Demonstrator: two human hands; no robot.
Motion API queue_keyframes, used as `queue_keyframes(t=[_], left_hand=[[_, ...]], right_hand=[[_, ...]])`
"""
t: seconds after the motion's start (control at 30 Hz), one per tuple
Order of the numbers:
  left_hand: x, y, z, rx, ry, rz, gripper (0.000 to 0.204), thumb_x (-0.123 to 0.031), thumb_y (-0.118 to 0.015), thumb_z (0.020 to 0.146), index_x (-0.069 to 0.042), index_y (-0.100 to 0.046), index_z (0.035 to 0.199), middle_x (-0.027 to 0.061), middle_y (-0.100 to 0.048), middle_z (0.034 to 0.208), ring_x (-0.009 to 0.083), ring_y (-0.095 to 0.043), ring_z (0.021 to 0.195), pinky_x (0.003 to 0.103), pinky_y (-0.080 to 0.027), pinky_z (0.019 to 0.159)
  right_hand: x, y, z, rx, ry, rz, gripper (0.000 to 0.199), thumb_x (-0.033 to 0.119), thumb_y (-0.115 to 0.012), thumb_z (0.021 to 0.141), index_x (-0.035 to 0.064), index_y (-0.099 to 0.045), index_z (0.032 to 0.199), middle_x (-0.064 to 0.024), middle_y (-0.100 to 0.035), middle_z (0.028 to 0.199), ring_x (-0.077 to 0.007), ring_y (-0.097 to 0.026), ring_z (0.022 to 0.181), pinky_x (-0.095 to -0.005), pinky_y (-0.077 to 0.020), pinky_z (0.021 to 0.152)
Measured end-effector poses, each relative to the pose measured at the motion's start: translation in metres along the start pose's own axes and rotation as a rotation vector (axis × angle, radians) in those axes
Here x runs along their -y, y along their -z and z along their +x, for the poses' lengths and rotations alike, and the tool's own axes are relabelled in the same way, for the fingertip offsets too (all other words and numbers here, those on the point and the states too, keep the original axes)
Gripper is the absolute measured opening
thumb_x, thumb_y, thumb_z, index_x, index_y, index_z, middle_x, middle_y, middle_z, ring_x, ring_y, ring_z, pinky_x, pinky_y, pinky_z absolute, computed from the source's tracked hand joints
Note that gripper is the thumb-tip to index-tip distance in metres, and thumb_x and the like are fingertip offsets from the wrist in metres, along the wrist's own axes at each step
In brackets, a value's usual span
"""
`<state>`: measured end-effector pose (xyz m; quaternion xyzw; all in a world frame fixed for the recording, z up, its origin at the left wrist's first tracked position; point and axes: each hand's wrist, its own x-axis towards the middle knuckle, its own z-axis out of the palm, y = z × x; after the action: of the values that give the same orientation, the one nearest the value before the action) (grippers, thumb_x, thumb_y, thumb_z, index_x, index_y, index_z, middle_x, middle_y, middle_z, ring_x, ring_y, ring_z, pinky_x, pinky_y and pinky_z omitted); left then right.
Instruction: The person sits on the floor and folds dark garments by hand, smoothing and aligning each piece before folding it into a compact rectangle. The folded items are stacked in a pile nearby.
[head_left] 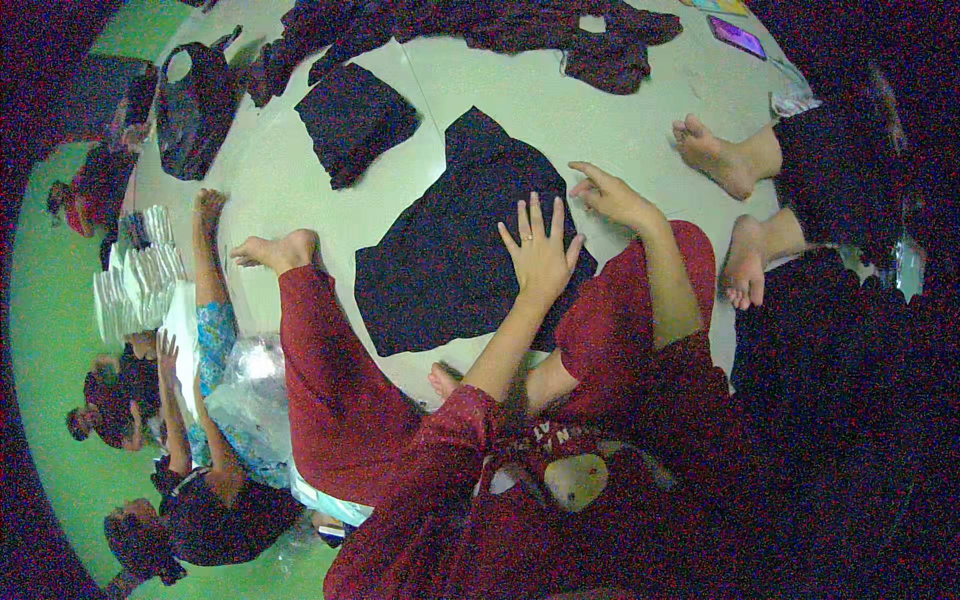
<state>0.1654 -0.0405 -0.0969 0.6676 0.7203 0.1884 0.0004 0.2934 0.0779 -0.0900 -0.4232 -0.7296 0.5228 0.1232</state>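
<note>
A black garment lies spread out on the pale floor in front of me, between my legs. My left hand rests flat on its right part, fingers spread, with a ring on one finger. Just beyond the garment's right edge is my right hand, holding nothing; its index finger is stretched out and the other fingers are slightly bent. Above and left of the garment lies a squarish folded black cloth, which neither hand touches.
A heap of dark clothing stretches along the far side, with a black bag-like bundle at its left. White folded packets are stacked on the left, near other seated people. Someone's bare feet and a phone are on the right.
</note>
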Motion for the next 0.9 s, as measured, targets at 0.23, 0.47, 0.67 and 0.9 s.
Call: queue_keyframes(t=[0.23,0.47,0.67,0.9], left_hand=[[0.085,0.028,-0.025,-0.201,0.323,-0.133,0.046,-0.028,-0.061,0.078,0.0,-0.047,0.112,0.0201,-0.047,0.113,0.0335,-0.045,0.106,0.043,-0.035,0.089],[0.119,0.036,-0.016,0.213,0.796,-0.559,0.054,-0.038,-0.064,0.076,0.007,-0.048,0.1,0.0211,-0.058,0.087,0.0321,-0.057,0.081,0.037,-0.044,0.072],[0.088,0.092,0.036,0.105,0.324,-0.574,0.032,-0.019,-0.06,0.081,0.003,-0.047,0.1,0.0275,-0.057,0.085,0.0407,-0.059,0.074,0.04,-0.046,0.065],[0.222,0.225,0.206,0.374,0.089,-0.494,0.05,-0.026,-0.065,0.08,-0.002,-0.047,0.119,0.0137,-0.053,0.115,0.0189,-0.051,0.106,0.029,-0.039,0.09]], right_hand=[[-0.005,-0.001,0.003,0.045,-0.121,0.038,0.049,0.016,-0.054,0.084,0.0096,-0.036,0.13,-0.0109,-0.061,0.089,-0.0181,-0.057,0.076,-0.0299,-0.0463,0.07],[0.001,-0.004,0.009,0.081,-0.124,0.055,0.05,0.01,-0.049,0.086,0.0078,-0.032,0.132,-0.0064,-0.059,0.089,-0.0124,-0.055,0.074,-0.026,-0.0455,0.07],[0.005,0.001,0.004,0.059,-0.167,0.006,0.049,0.01,-0.05,0.085,0.0101,-0.034,0.131,-0.0058,-0.06,0.09,-0.0118,-0.055,0.073,-0.0252,-0.0453,0.067],[0.009,-0.004,0.004,0.075,-0.101,-0.067,0.048,0.013,-0.051,0.086,0.0094,-0.033,0.131,-0.0089,-0.06,0.092,-0.0154,-0.055,0.079,-0.0278,-0.0451,0.072]])
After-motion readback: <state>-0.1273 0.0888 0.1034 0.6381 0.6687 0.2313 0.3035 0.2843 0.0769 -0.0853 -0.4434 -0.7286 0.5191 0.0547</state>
